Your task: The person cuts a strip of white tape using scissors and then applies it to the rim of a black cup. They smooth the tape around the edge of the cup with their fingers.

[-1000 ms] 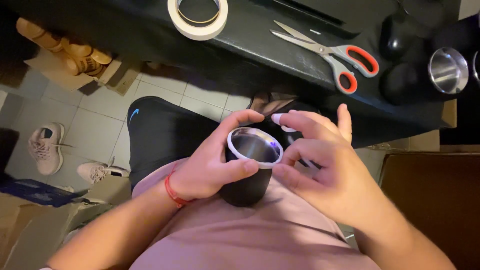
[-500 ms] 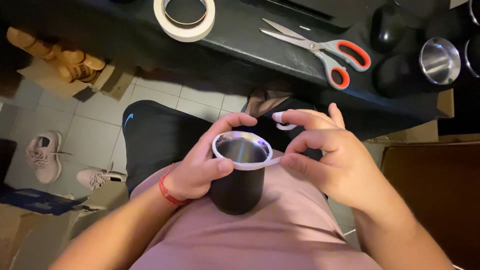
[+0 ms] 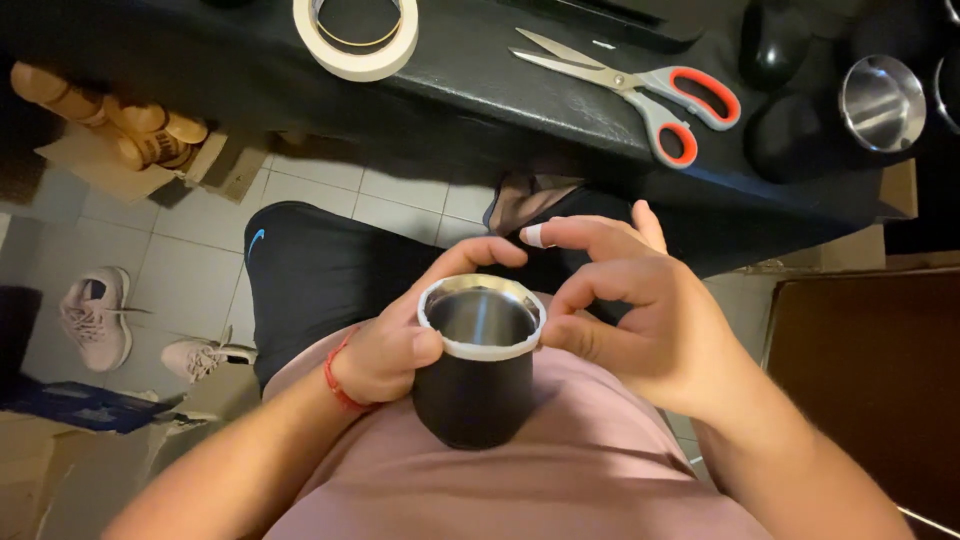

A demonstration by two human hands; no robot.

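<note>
A black cup (image 3: 472, 392) with a shiny metal inside rests against my pink shirt over my lap. Pale tape runs around its rim. My left hand (image 3: 405, 340) is wrapped around the cup's left side, thumb on the taped rim. At the right side of the rim my right hand (image 3: 630, 310) has its thumb and fingers pressing the tape; a small piece of tape sticks to its index fingertip.
On the black table above lie a roll of pale tape (image 3: 357, 33) and red-handled scissors (image 3: 640, 85). More black cups (image 3: 880, 100) stand at the table's right end. Shoes (image 3: 95, 315) and cardboard boxes (image 3: 130, 140) are on the tiled floor at left; a brown box (image 3: 870, 380) is at right.
The cup has come down and closer to my body, now tilted more upright. My right fingers have shifted along the taped rim.
</note>
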